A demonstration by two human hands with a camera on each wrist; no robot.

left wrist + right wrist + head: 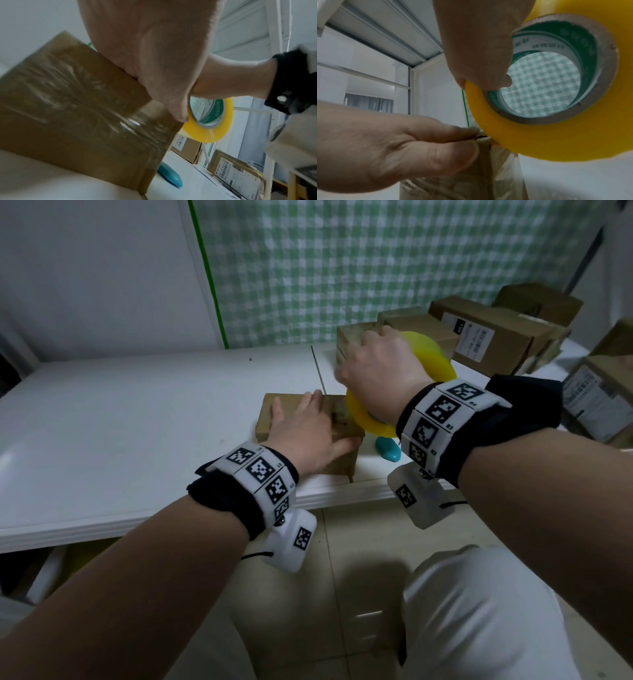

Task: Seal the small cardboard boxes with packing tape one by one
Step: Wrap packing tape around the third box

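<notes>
While the left hand (301, 429) presses the cardboard box (342, 462), fingers straight and together, the right hand (380, 368) pinches the tape roll (435, 357) just beside those fingertips.

Small box (267, 414) on table (137, 412) near front edge; tape roll (431, 354) at its right; other boxes (493, 337) behind

Dim indoor light, wrist views motion-blurred, wide-angle bending at edges

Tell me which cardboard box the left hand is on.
The small box at the near edge of the table: the left hand rests on top, the tape roll at its right end. The other boxes are piled back right.
</notes>
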